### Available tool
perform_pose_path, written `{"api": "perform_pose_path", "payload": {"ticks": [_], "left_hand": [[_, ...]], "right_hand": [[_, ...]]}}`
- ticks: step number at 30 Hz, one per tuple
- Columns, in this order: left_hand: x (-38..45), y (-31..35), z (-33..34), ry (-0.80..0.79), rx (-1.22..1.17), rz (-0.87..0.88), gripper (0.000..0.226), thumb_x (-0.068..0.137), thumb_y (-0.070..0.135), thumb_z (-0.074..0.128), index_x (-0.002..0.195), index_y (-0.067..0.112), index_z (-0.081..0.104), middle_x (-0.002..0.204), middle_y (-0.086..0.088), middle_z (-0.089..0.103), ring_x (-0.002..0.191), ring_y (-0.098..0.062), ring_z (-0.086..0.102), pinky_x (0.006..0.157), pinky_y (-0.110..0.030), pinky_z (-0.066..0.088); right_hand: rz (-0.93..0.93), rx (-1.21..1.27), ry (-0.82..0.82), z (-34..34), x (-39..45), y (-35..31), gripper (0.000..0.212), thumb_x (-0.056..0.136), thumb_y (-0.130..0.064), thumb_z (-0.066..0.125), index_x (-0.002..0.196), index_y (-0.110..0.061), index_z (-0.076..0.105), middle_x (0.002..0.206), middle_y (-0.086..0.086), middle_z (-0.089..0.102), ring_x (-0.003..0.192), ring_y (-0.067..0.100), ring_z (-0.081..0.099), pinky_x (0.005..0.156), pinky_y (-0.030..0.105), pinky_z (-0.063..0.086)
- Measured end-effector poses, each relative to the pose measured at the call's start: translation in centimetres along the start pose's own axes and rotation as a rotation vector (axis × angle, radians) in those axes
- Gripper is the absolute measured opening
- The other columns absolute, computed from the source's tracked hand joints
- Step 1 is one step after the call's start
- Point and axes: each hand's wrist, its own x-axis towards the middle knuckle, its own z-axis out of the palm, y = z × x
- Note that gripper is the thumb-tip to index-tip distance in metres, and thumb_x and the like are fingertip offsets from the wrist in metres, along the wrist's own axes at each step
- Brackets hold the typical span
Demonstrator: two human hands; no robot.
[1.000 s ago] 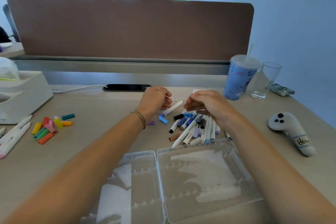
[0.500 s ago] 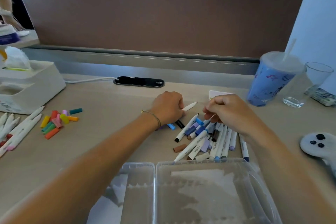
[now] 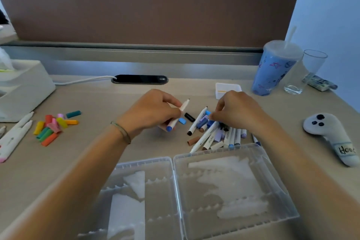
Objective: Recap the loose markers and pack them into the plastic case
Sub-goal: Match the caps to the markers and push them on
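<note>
Head: left hand round marker.

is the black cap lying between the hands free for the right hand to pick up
Probably yes. The black cap lies alone on the desk, nothing on it. The right hand is just beside it, though its fingers are busy in the marker pile.

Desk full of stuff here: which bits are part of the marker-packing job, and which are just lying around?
Part of the job:
- marker gripped by the left hand
- marker pile under the right hand
- loose coloured caps
- open plastic case

Just lying about:
- blue cup
- drinking glass
- white controller
- tissue box
</note>
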Motion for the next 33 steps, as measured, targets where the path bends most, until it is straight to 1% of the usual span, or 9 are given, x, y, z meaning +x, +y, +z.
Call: {"api": "perform_pose_path", "payload": {"ticks": [3,10,13,17,20,23,26,29,33], "left_hand": [[-1.3,-0.6,-0.5,-0.089,-0.041,-0.022,0.014,0.092,0.010,0.064,0.100,0.015,0.074,0.077,-0.011,0.077,0.065,-0.021,0.073,0.070,-0.031,0.063],[-1.4,-1.8,-1.9,-0.129,-0.115,-0.103,0.012,0.094,0.007,0.061,0.104,0.009,0.066,0.081,-0.019,0.075,0.062,-0.026,0.072,0.061,-0.033,0.062],[-1.3,-1.7,-1.6,-0.178,-0.126,-0.089,0.011,0.096,0.010,0.059,0.105,0.009,0.064,0.076,-0.015,0.076,0.061,-0.022,0.073,0.063,-0.034,0.063],[-1.1,-1.5,-0.8,-0.307,-0.101,-0.097,0.015,0.100,0.011,0.052,0.111,0.012,0.061,0.075,-0.013,0.077,0.059,-0.021,0.072,0.059,-0.031,0.061],[-0.9,-1.8,-0.8,-0.357,-0.077,-0.100,0.024,0.099,0.006,0.049,0.118,0.016,0.058,0.078,-0.015,0.076,0.060,-0.025,0.072,0.056,-0.030,0.059],[-0.8,-2.2,-1.4,-0.352,-0.072,-0.122,0.025,0.097,0.002,0.050,0.115,0.016,0.059,0.081,-0.014,0.077,0.064,-0.029,0.074,0.058,-0.034,0.060],[-0.8,-2.4,-2.0,-0.353,-0.085,-0.124,0.021,0.098,0.004,0.051,0.114,0.016,0.058,0.076,-0.013,0.074,0.067,-0.033,0.073,0.060,-0.037,0.060],[-1.2,-2.7,-2.2,-0.349,-0.073,-0.114,0.012,0.103,0.017,0.051,0.110,0.012,0.059,0.070,-0.013,0.069,0.064,-0.033,0.071,0.063,-0.039,0.061],[-1.3,-2.9,-2.1,-0.313,-0.006,-0.112,0.021,0.104,0.026,0.050,0.108,0.008,0.059,0.067,-0.012,0.067,0.061,-0.031,0.070,0.059,-0.037,0.059]], "right_hand": [[0.068,-0.100,0.030,0.8,-0.7,-0.8,0.038,0.077,-0.062,0.074,0.077,-0.024,0.075,0.075,-0.003,0.070,0.073,0.016,0.064,0.069,0.032,0.056],[0.049,-0.023,-0.013,1.2,-1.1,-2.2,0.019,0.076,-0.045,0.080,0.076,-0.028,0.075,0.069,-0.007,0.066,0.066,0.010,0.059,0.054,0.027,0.040],[0.026,0.027,0.038,1.2,-0.9,-1.7,0.014,0.076,-0.042,0.080,0.080,-0.030,0.074,0.075,-0.009,0.067,0.072,0.011,0.061,0.060,0.028,0.045],[0.035,0.246,0.070,0.2,-0.7,-1.0,0.011,0.076,-0.024,0.081,0.081,-0.029,0.072,0.071,-0.006,0.074,0.074,0.016,0.069,0.072,0.035,0.058],[0.012,0.408,0.011,-0.1,-0.9,-1.1,0.012,0.080,-0.011,0.075,0.084,-0.022,0.074,0.063,-0.006,0.073,0.070,0.011,0.071,0.071,0.032,0.057],[-0.017,0.443,-0.076,0.3,-1.2,-1.6,0.015,0.084,-0.004,0.067,0.089,-0.018,0.071,0.066,-0.004,0.075,0.064,0.003,0.069,0.065,0.025,0.051],[0.014,0.692,-0.113,0.3,-1.4,-1.8,0.012,0.086,0.004,0.064,0.089,-0.007,0.068,0.075,0.010,0.078,0.070,0.015,0.074,0.063,0.023,0.059],[0.060,0.899,-0.139,-0.1,-1.0,-1.3,0.012,0.087,0.008,0.063,0.089,-0.003,0.066,0.079,0.016,0.077,0.071,0.024,0.075,0.060,0.024,0.059],[-0.007,0.551,-0.042,0.8,-0.4,-0.5,0.010,0.087,-0.008,0.072,0.086,-0.017,0.074,0.072,-0.001,0.077,0.068,0.009,0.072,0.064,0.023,0.054]]}}
